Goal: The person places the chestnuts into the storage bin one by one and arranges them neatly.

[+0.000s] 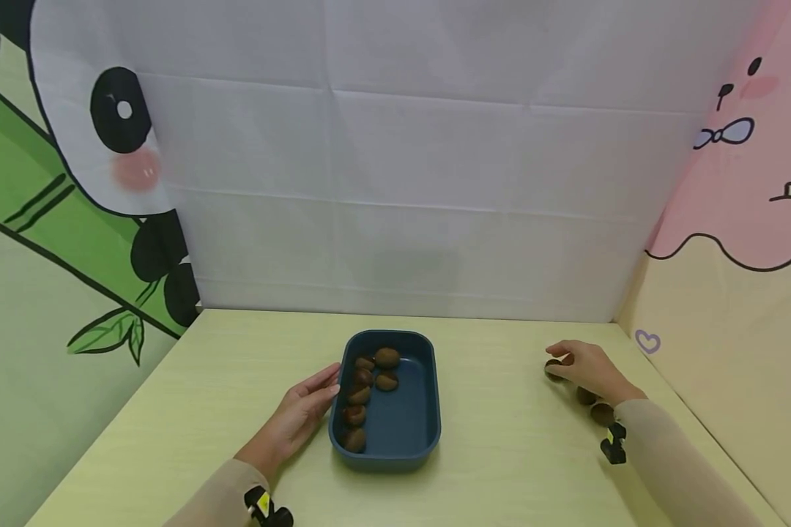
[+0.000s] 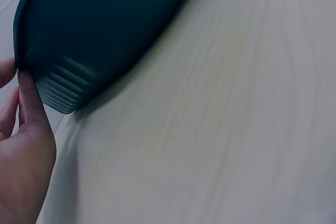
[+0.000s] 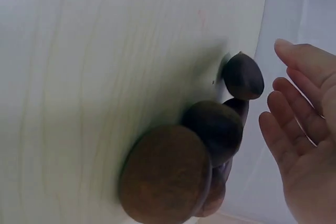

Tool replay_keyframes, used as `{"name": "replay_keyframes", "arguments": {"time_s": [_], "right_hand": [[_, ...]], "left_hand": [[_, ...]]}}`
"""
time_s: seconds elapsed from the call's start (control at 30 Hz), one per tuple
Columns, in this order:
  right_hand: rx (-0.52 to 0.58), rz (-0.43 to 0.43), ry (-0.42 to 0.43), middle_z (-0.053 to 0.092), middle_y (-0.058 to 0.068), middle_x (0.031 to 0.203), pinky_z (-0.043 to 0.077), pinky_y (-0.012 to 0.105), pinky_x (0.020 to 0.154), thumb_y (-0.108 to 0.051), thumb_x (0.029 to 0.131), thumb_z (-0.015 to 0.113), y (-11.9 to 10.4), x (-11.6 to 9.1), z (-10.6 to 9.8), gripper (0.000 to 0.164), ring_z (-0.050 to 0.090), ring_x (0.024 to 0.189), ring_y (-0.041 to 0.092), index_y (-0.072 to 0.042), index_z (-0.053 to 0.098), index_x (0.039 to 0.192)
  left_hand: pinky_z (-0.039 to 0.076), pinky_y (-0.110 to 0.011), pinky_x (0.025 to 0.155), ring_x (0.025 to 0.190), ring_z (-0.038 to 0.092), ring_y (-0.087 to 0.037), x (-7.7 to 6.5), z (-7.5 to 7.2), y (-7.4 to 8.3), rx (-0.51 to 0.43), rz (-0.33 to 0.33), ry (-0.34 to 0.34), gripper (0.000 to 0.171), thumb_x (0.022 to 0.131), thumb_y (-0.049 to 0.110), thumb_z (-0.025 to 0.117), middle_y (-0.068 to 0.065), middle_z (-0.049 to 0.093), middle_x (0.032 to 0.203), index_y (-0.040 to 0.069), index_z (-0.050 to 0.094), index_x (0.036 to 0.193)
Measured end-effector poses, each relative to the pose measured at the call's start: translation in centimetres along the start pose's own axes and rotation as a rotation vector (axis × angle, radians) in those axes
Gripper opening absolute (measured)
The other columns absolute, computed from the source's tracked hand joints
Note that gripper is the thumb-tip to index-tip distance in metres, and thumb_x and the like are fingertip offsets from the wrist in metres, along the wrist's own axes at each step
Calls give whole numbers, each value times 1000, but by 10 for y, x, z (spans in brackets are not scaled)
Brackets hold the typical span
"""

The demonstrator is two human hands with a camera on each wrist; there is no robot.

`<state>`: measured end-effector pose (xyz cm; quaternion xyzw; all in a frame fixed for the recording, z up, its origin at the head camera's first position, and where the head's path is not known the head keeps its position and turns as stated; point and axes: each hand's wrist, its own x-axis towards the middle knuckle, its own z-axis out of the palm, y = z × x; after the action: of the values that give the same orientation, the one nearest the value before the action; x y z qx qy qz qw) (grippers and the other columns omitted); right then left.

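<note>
A dark blue rectangular tray [image 1: 411, 417] stands on the table with several brown chestnuts [image 1: 387, 358] inside, mostly along its left side. Against the tray's left side rests my left hand [image 1: 296, 417], its fingers fairly straight. The left wrist view shows its fingertips touching the edge of the tray [image 2: 105, 30]. On the right, several loose chestnuts lie in a row. My right hand [image 1: 589, 369] reaches over them, nearest the far chestnut [image 1: 554, 370]. In the right wrist view, the fingers of that hand [image 3: 310, 124] are spread, with a gap to the chestnut [image 3: 243, 76].
The pale yellow table [image 1: 494, 439] extends between the tray and the loose chestnuts. A white cloth [image 1: 402, 161] hangs behind the table. A printed panel [image 1: 732, 307] stands along the right edge, and another printed wall [image 1: 53, 256] is at the left.
</note>
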<state>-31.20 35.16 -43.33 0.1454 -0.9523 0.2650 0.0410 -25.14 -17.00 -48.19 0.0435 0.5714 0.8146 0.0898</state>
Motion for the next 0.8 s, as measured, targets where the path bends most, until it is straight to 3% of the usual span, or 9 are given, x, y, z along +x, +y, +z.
{"name": "replay_keyframes", "arguments": {"time_s": [0.17,0.5,0.8], "right_hand": [[2,40,-44,68,17,110,53,53,86,-18,88,78,10,-2,1,45,64,100,34,5,65,125],[-30,16,-70,65,19,109,53,48,81,-10,84,80,14,1,7,47,62,94,31,8,63,125],[-19,-9,-75,66,20,113,55,49,83,-10,86,78,10,2,5,47,64,100,33,7,63,126]], "left_hand": [[43,-23,106,128,52,-6,0,0,0,-7,2,-3,59,100,-1,58,-17,36,157,-3,34,153],[43,-23,105,129,51,-7,1,-1,0,-16,6,-1,59,99,-1,59,-18,35,157,-3,35,153],[42,-24,107,133,48,-11,-2,1,2,-31,-6,-6,59,99,-2,57,-18,36,157,-3,33,154]]}}
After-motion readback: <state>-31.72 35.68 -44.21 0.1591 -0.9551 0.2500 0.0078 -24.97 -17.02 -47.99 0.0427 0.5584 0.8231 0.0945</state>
